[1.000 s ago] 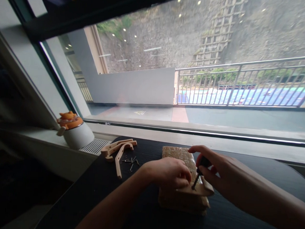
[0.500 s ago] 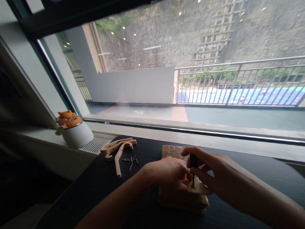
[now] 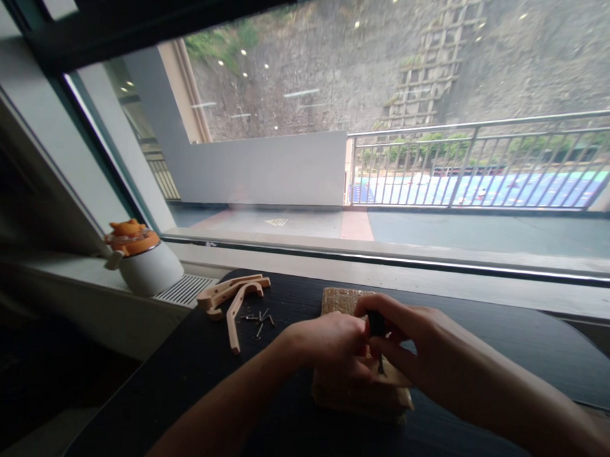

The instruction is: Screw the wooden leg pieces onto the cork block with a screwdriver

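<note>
My right hand is closed around the black handle of a small screwdriver, held upright with its tip down on a light wooden piece. That piece lies on a thick cardboard block on the black table. My left hand is curled beside the screwdriver, its fingers pressed together on the wooden piece close to the tip. What the fingertips pinch is hidden.
Curved wooden parts and several small dark screws lie on the table to the left. A white pot with an orange cat-shaped lid stands on the sill by a vent grille. A large window runs behind the table.
My right hand has swung the screwdriver from a slant to upright and moved left, closer to my left hand. The view has shifted slightly.
</note>
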A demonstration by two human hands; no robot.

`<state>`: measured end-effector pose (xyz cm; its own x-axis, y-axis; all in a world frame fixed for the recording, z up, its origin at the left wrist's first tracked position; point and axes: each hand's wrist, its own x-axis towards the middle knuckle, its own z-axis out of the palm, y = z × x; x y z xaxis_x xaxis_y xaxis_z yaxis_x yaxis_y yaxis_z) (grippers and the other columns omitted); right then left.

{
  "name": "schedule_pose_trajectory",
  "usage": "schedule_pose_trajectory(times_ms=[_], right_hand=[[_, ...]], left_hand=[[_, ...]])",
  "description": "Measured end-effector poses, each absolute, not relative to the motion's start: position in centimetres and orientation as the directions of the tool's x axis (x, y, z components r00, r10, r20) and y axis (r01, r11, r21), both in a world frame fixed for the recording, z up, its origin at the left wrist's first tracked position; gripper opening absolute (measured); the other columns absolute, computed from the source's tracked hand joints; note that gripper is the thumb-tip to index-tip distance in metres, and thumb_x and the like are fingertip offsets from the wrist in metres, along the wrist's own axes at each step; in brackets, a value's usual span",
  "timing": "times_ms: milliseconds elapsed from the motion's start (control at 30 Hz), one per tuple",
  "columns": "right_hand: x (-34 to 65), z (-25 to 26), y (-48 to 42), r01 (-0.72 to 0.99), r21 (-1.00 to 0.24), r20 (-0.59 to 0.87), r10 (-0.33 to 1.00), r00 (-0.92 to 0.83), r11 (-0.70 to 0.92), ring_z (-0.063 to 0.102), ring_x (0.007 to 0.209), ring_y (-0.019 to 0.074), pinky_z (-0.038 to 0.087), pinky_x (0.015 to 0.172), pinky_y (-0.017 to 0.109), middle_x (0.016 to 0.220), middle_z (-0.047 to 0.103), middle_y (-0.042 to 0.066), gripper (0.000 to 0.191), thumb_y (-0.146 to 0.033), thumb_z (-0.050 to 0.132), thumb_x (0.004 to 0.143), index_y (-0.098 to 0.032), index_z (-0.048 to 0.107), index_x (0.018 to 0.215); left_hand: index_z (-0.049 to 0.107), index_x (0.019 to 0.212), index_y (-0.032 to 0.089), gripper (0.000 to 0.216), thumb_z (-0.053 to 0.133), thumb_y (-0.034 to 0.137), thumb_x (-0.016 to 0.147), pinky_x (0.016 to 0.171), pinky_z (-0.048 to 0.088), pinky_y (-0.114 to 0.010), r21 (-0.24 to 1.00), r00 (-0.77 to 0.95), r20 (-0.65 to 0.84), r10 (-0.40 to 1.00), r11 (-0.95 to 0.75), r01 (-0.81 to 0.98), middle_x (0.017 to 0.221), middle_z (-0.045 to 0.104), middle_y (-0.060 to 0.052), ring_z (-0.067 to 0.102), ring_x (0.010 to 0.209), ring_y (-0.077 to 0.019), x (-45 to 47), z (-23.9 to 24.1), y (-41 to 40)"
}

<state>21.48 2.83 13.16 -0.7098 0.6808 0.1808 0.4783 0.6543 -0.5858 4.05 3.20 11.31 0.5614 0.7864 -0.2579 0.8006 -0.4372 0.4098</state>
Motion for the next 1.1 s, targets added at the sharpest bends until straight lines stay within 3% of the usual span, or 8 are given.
schedule_pose_trajectory(times_ms=[167,433,567,733,900,1100], right_hand=[[21.5,13.0,2.7,0.478,-0.581,0.185,0.678,-0.711,0.659,0.053,0.064,0.01,0.037,0.055,0.02,0.078,0.061,-0.007,0.026,-0.017,0.049,0.087,-0.032,0.052,0.108],[21.7,12.5,3.5,0.484,-0.625,0.145,0.7,-0.699,0.613,0.058,0.066,0.0105,0.041,0.054,0.02,0.082,0.065,-0.006,0.034,-0.024,0.049,0.089,-0.034,0.047,0.121],[22.4,12.4,3.8,0.55,-0.585,0.146,0.744,-0.652,0.596,0.061,0.066,0.0125,0.045,0.056,0.022,0.084,0.067,-0.004,0.038,-0.027,0.048,0.089,-0.034,0.045,0.126],[23.6,12.8,3.9,0.542,-0.555,0.219,0.739,-0.637,0.631,0.064,0.084,0.0164,0.049,0.07,0.025,0.101,0.068,0.0,0.038,-0.029,0.049,0.088,-0.034,0.051,0.126],[23.8,12.7,3.9,0.537,-0.576,0.207,0.745,-0.634,0.616,0.065,0.079,0.0155,0.05,0.068,0.025,0.096,0.07,-0.002,0.035,-0.032,0.049,0.089,-0.036,0.054,0.123],[23.4,12.9,3.8,0.502,-0.589,0.239,0.73,-0.641,0.634,0.065,0.073,0.0144,0.049,0.063,0.022,0.091,0.072,-0.002,0.037,-0.022,0.052,0.085,-0.031,0.057,0.121]], left_hand=[[0.066,0.093,0.018,0.026,0.063,0.034,0.073,0.063,0.043,-0.022,0.425,0.556,-0.269,0.787,-0.421,0.802,0.075,0.06,0.0,0.057,0.071,-0.0149,4.0,11.2,3.3],[0.066,0.088,0.017,0.02,0.064,0.029,0.072,0.058,0.038,-0.021,0.478,0.6,-0.261,0.757,-0.439,0.761,0.069,0.055,0.003,0.051,0.063,-0.0107,3.8,10.8,3.7],[0.064,0.089,0.018,0.019,0.064,0.029,0.074,0.059,0.036,-0.021,0.5,0.646,-0.219,0.731,-0.484,0.718,0.073,0.055,0.003,0.05,0.063,-0.0098,3.7,10.6,3.9],[0.061,0.087,0.017,0.014,0.06,0.022,0.074,0.065,0.039,-0.019,0.498,0.692,-0.057,0.719,-0.58,0.644,0.088,0.058,0.0,0.053,0.075,-0.0112,4.0,10.1,3.8],[0.062,0.081,0.017,0.011,0.06,0.025,0.074,0.06,0.037,-0.019,0.491,0.695,-0.025,0.718,-0.597,0.635,0.08,0.057,0.002,0.051,0.068,-0.0103,4.4,9.5,3.7],[0.061,0.078,0.017,0.01,0.059,0.026,0.075,0.056,0.036,-0.019,0.48,0.687,-0.036,0.726,-0.59,0.649,0.074,0.056,0.002,0.05,0.064,-0.0096,4.6,9.5,3.6]])
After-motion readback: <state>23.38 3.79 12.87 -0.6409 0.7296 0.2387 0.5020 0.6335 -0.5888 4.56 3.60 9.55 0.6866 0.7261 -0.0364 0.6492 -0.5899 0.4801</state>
